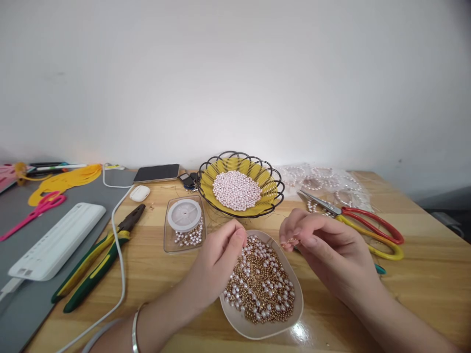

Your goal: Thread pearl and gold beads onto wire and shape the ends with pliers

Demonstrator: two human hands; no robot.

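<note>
My left hand (225, 252) is closed, thumb against the curled index finger, at the upper left rim of a cream bowl (243, 330). Whatever it pinches is too small or hidden to make out. Small gold beads and pearl beads (263, 284) fill the bowl in a mixed heap. Just beyond the bowl's right rim is my right hand (327, 245), with a few small beads (290, 242) between thumb and fingers. Whether a thread runs between the hands cannot be seen.
Behind the bowl stands a yellow basket (270, 189) of pink pearl beads. A clear box (169, 240) with a spool (184, 215) is left of it. Scissors (368, 220) and bagged pearl strands (331, 181) lie right. Pliers (99, 260), a cable (120, 255) and a power strip (59, 242) lie left.
</note>
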